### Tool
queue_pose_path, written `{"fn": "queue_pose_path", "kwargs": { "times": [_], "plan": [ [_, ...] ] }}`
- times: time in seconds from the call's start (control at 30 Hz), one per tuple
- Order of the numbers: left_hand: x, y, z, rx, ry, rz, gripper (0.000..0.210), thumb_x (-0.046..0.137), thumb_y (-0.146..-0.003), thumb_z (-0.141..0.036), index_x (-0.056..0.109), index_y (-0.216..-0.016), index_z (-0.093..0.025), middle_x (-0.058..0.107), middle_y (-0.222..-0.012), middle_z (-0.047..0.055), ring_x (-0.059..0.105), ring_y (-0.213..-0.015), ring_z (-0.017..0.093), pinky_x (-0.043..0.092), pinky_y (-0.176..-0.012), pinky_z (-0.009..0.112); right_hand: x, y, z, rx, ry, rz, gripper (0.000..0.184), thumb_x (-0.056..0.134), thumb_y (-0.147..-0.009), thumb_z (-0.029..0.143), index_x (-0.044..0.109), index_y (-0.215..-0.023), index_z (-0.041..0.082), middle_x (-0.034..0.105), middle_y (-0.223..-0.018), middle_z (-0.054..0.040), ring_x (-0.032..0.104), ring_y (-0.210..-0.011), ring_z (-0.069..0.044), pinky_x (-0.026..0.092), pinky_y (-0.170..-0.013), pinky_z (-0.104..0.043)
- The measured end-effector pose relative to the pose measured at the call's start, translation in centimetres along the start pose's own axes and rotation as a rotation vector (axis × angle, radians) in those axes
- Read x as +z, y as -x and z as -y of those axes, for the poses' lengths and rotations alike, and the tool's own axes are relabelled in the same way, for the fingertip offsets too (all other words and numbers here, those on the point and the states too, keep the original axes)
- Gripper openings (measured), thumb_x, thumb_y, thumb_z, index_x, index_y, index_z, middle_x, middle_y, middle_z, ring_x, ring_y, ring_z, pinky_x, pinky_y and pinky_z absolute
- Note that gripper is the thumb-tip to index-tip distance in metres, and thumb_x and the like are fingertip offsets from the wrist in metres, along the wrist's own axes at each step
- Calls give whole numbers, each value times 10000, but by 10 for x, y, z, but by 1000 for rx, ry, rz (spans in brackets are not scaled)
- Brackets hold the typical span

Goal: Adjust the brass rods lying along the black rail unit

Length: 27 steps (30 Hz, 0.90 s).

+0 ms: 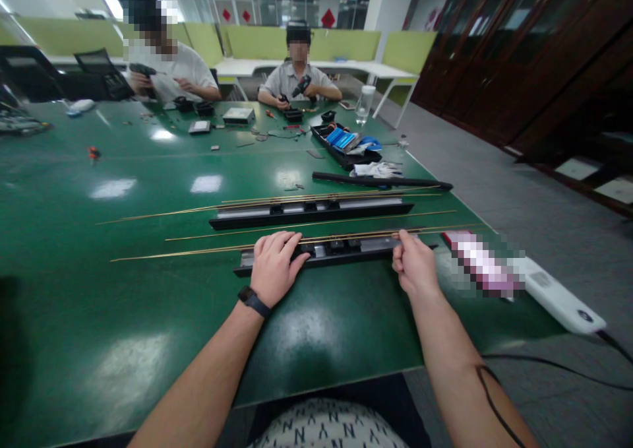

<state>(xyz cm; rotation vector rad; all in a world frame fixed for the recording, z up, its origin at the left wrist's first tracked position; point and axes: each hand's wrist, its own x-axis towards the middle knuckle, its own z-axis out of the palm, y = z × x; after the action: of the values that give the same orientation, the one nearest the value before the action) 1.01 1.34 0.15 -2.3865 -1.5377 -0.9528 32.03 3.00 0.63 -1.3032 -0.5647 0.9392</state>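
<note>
the left hand [274, 266] lay over the left part of a long, narrow channel piece of black and silver colour [376, 244], which was on the near side of a shiny green table [123, 316]. its fingers were bent and close to each other, and the thumb stood apart from them, near the front edge of the piece; whether this hand was gripping something, i could not tell. a dark wristwatch [254, 301] was on the left wrist. the right hand [414, 263] was curled, with thumb and forefinger pinching some thin, straight, golden rods [163, 256] near the right end of the piece. how many rods were pinched was too small to see. these rods ran lengthwise above the piece and stuck out past it on both sides. behind it, a single thin golden rod [227, 233] lay almost parallel, and after that came a second black and silver channel piece [311, 215], with more rods along its far side. farther back there were a long black bar [380, 181], a whitish glove [377, 169] just beside it, and a black tray [324, 146] containing blue items. to the right of the hands, a flat pink thing with a red edge [477, 260] was near a long white plastic device [564, 296]. across the table sat two persons, each one holding a dark power drill [301, 86].
</note>
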Motion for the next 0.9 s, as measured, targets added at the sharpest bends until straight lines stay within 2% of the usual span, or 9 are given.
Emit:
{"fn": "queue_pose_path", "kwargs": {
  "times": [0.9],
  "plan": [
    [-1,0,-1,-13,4,19,409,596,-1014,-448,638,-1362,-237,708,-1314,118,619,-1257,290,382,-1085,475,1,2,2,-5,17,-10,340,805,-816,481,643,-823,182,490,-437,71,319,-270,-52,205,-267,-163]
  ]
}}
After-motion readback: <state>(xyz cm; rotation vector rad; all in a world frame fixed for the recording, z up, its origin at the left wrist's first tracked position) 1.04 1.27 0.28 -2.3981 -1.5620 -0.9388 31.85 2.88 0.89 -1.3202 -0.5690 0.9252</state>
